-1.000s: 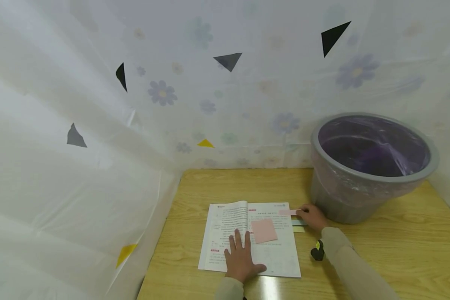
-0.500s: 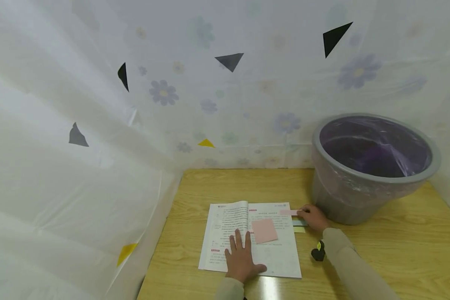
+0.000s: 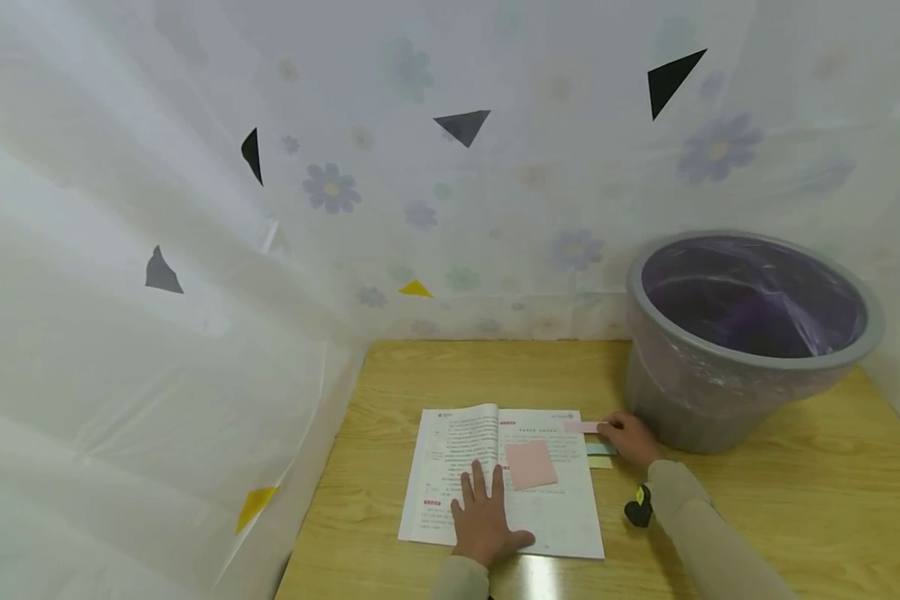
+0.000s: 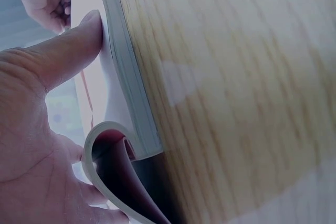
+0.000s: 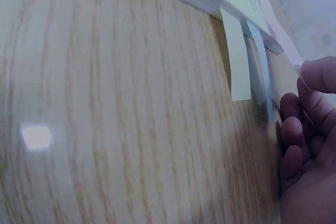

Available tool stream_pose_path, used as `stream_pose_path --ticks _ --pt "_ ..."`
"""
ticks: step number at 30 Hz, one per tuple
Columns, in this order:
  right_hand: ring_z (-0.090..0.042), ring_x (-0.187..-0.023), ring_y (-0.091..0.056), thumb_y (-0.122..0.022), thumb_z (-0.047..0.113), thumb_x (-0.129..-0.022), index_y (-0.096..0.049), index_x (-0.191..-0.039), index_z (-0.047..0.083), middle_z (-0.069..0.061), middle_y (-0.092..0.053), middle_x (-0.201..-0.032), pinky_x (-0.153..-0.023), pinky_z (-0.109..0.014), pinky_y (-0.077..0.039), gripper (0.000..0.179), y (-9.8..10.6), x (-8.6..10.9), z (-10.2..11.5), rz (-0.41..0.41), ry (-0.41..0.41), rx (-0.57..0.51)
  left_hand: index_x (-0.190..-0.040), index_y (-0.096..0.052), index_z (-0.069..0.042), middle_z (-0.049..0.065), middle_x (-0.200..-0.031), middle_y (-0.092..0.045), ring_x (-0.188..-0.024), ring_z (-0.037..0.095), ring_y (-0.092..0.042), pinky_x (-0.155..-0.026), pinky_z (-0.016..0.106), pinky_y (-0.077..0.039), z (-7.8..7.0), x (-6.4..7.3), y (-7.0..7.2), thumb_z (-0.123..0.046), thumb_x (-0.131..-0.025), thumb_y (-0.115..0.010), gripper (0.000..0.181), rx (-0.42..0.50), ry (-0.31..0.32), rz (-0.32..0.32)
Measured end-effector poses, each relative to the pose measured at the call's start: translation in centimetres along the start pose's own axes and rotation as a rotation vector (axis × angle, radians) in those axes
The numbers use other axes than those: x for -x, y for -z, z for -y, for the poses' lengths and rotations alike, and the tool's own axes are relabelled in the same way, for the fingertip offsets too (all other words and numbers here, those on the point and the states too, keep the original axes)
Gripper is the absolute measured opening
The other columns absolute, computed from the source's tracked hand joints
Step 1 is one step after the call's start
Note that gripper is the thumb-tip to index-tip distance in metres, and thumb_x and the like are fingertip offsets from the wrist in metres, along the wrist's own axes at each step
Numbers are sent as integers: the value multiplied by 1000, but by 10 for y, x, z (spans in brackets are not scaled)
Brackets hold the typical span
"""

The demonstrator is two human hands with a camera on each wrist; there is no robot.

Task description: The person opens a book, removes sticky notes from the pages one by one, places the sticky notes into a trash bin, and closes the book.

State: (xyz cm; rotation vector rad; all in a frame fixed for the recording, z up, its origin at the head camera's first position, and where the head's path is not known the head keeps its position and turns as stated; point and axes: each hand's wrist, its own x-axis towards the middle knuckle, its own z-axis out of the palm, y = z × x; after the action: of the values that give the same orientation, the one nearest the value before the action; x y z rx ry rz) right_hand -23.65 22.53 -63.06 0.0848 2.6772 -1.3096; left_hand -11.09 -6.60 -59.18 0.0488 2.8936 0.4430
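An open book [image 3: 562, 525] lies on the wooden table. My left hand [image 3: 483, 523] rests on it near the bottom of the spine with fingers spread; in the left wrist view its thumb [image 4: 79, 45] presses the page by the edge. At the book's upper right edge, my right hand [image 3: 632, 440] pinches the outer end of a pink sticky tab [image 5: 283, 38] between thumb and index finger. The tab's other end lies on the right page. Below it, a blue tab [image 5: 262, 56] and a pale yellow tab [image 5: 237, 61] stick out. A pink sticky-note square [image 3: 531, 464] lies on the right page.
A grey waste bin [image 3: 690, 408] with a purple liner stands at the back right, just beyond my right hand. Wood tabletop [image 3: 375, 375] surrounds the book. Plastic sheeting [image 3: 195, 400] covers the walls to the left and behind.
The head view has shifted very slightly. Both hands, the book and the tabs otherwise keep their places.
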Motion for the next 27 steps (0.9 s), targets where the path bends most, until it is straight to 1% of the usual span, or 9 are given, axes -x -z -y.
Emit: stream_pose_path --ticks 2,6,10,15,18,20,22,25,27 --pt "-21 -89 -57 -57 31 -98 -66 -110 -3 -16 -67 -103 -74 -29 -45 37 0 -1 -1 -4 -13 0 -155 -31 -16 22 -164 -20 -148 48 -26 -107 70 -35 1 -1 -1 -64 -62 -84 117 -1 -7 -6" --pt "-22 -90 -58 -56 34 -98 -65 -112 -3 -17 -67 -105 -74 -29 -45 41 -1 -2 -3 -18 -11 -4 -155 -31 -16 22 -165 -19 -148 49 -25 -107 70 -35 1 -3 -2 -64 -62 -84 117 -2 -8 -8" --pt "-24 -92 -58 -57 33 -99 -64 -111 -3 -18 -66 -106 -76 -30 -45 39 -3 2 -1 -60 1 -11 -156 -31 -16 22 -165 -18 -149 48 -24 -108 70 -34 1 -2 -2 -64 -62 -84 117 9 -1 3" --pt "-27 -97 -57 -57 31 -99 -64 -110 0 -18 -65 -109 -84 -37 -45 34 -6 10 8 -121 2 -39 -155 -31 -16 22 -165 -18 -149 48 -24 -108 71 -34 1 -1 -3 -65 -63 -83 117 9 -7 6" --pt "-27 -98 -56 -57 32 -99 -64 -112 2 -16 -64 -110 -85 -38 -45 33 -6 19 20 -155 28 -46 -155 -31 -16 22 -165 -18 -149 48 -24 -107 70 -34 0 -1 -2 -65 -63 -83 117 5 -7 3" --pt "-24 -96 -57 -57 32 -100 -64 -111 3 -15 -65 -108 -83 -36 -46 32 -6 27 32 -181 65 -54 -155 -31 -16 22 -165 -19 -149 48 -25 -108 70 -34 0 -1 -1 -65 -63 -84 117 6 -3 5" --pt "-18 -92 -57 -59 31 -100 -66 -109 4 -13 -66 -105 -80 -31 -48 30 -8 36 43 -221 110 -67 -155 -32 -16 22 -164 -19 -149 48 -25 -107 70 -34 -1 -1 0 -64 -62 -84 117 6 -1 6" --pt "-8 -86 -57 -61 29 -99 -67 -105 5 -10 -68 -101 -76 -24 -49 25 -11 49 60 -274 176 -114 -154 -32 -16 22 -164 -20 -148 47 -26 -107 70 -35 -1 0 0 -65 -62 -84 116 5 1 2" --pt "-2 -84 -55 -62 28 -98 -68 -103 7 -7 -68 -100 -75 -19 -48 22 -11 59 70 -306 210 -135 -154 -33 -16 22 -164 -20 -148 47 -26 -107 70 -35 0 0 -2 -65 -62 -83 116 7 -1 2"
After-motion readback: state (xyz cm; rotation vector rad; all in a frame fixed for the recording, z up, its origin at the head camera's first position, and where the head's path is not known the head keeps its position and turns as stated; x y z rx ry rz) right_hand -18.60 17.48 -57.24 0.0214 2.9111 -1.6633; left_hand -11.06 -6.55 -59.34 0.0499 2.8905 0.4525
